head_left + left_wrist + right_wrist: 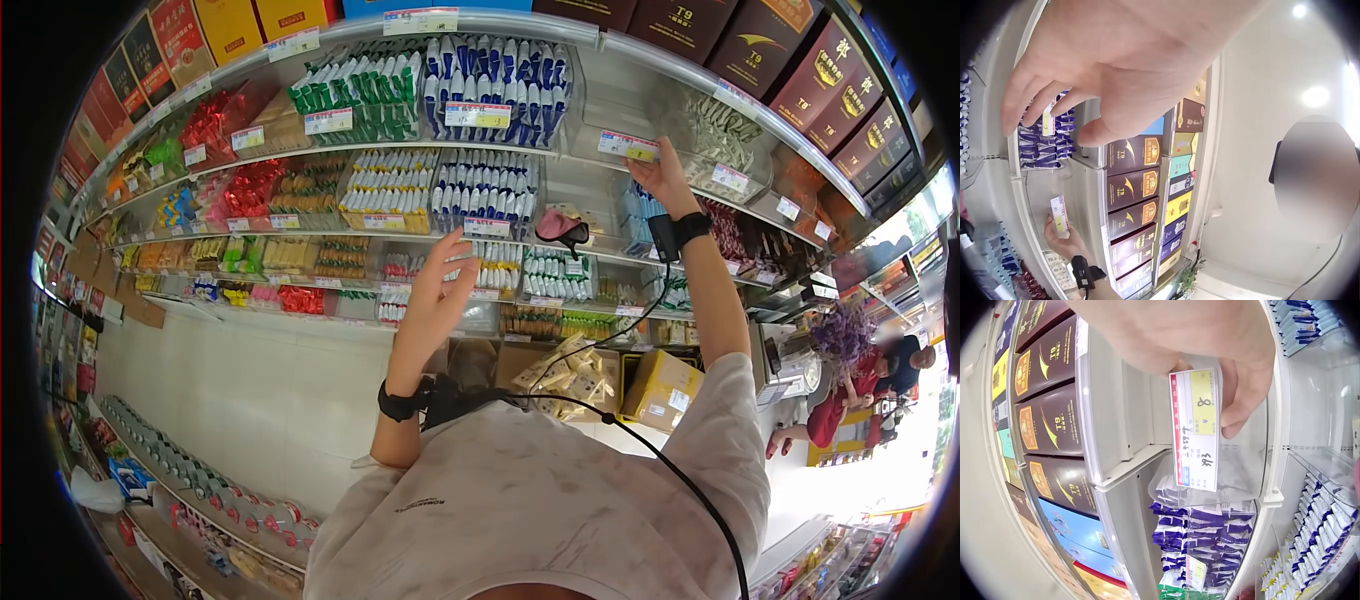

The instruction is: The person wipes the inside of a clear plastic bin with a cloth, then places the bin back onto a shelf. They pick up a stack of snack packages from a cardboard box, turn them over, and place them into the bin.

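Observation:
My right hand (663, 182) is raised to the upper candy shelf, its fingers curled over the front of a clear plastic bin (603, 103). In the right wrist view a handwritten price tag (1195, 456) stands on that bin's front, with fingertips at its upper edge and right side. Bare bin floor shows behind the tag in the head view. My left hand (436, 298) hovers before the lower bins with fingers loosely extended, holding nothing. Left of the gripped bin stands a bin of blue-and-white wrapped sweets (497, 85).
Boxes marked T9 (685, 30) line the shelf above. A pink and black item (562, 230) lies on a lower shelf. Under the shelves are yellow packets (565, 385) and a cardboard box (662, 388). A black cable (690, 490) runs over the shirt. People (850, 400) sit at the right.

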Tool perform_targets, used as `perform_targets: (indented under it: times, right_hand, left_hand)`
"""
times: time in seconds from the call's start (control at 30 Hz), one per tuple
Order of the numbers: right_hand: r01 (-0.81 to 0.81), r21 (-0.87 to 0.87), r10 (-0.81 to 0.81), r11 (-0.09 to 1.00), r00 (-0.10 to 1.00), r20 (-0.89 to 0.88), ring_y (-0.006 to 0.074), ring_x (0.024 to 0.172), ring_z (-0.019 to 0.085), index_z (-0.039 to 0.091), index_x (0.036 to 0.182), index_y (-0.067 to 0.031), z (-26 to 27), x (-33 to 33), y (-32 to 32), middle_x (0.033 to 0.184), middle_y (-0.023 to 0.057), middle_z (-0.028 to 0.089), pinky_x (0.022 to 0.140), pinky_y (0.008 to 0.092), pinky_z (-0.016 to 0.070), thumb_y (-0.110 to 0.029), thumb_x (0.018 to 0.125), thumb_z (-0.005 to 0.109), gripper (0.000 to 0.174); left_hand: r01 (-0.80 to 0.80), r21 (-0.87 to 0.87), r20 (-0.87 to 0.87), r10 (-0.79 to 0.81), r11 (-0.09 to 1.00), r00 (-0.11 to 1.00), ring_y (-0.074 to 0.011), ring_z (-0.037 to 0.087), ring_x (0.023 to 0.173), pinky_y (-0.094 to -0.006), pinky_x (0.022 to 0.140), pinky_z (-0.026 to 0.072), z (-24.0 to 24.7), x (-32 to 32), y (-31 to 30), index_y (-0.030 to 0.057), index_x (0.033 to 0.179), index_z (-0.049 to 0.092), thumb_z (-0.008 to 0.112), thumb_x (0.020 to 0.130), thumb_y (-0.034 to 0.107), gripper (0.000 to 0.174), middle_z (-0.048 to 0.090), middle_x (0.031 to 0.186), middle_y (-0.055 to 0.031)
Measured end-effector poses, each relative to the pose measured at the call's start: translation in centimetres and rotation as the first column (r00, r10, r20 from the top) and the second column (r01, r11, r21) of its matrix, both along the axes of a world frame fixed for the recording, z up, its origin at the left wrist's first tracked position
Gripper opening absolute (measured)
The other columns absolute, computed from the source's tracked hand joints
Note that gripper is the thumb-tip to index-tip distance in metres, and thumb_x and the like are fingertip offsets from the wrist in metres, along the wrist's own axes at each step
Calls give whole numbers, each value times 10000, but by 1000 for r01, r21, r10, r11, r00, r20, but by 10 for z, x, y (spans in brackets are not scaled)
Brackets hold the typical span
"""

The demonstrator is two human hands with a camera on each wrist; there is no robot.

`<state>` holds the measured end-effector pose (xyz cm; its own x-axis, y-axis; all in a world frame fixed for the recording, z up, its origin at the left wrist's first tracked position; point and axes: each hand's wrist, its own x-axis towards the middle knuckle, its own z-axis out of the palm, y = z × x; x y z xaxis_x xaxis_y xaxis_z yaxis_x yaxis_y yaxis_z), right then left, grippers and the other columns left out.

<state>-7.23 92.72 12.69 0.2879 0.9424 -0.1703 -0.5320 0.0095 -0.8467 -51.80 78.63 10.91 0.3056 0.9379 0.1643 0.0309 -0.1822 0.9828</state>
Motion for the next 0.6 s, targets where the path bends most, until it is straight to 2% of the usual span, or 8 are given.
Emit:
perform_targets:
  times: [0.07,0.17,0.37,0.47,0.57,0.6]
  right_hand:
    - [47,-19,-48,999,998,-39,443,1110,618,431,1286,46,0,-4,-3,1230,322,553,914,414,584,-347,1001,568,505]
    - [-11,68,12,998,1000,-12,450,1132,612,440,1277,26,-7,-3,-7,1238,320,558,928,424,577,-354,996,578,492]
    - [-33,36,35,999,998,-51,458,1138,618,420,1285,-7,-8,6,1,1274,333,546,938,441,573,-351,979,586,490]
    - [65,15,-65,998,998,-4,447,1125,629,419,1285,27,-3,-4,-2,1263,331,551,944,437,573,-328,972,574,498]
    - [75,-16,-75,997,997,5,437,1118,636,409,1298,37,-1,-7,-3,1257,328,553,950,423,573,-324,974,555,507]
    - [81,-8,-81,997,997,12,421,1072,660,434,1268,39,-1,-9,-4,1222,313,580,908,409,584,-323,970,541,481]
  left_hand:
    - [15,-11,-13,-15,1000,1000,-243,574,1229,-353,987,488,-2,3,0,29,1487,407,586,1018,193,528,550,1380,-175]
    - [42,4,-5,-42,999,999,-240,577,1226,-350,981,493,-3,5,-1,29,1486,407,584,1020,192,524,550,1382,-178]
    - [58,8,-16,-58,998,998,-231,588,1205,-347,965,503,-14,6,4,30,1482,413,579,1028,190,510,551,1375,-171]
    - [54,9,-25,-54,998,998,-231,596,1195,-348,965,504,-16,6,3,29,1485,412,577,1032,205,513,553,1370,-165]
    - [55,5,-17,-55,998,998,-238,590,1193,-355,951,507,-15,5,2,54,1486,418,586,1026,209,514,557,1381,-156]
    - [63,4,-19,-63,998,998,-239,587,1197,-356,953,506,-14,5,3,56,1487,417,585,1027,209,514,554,1384,-158]
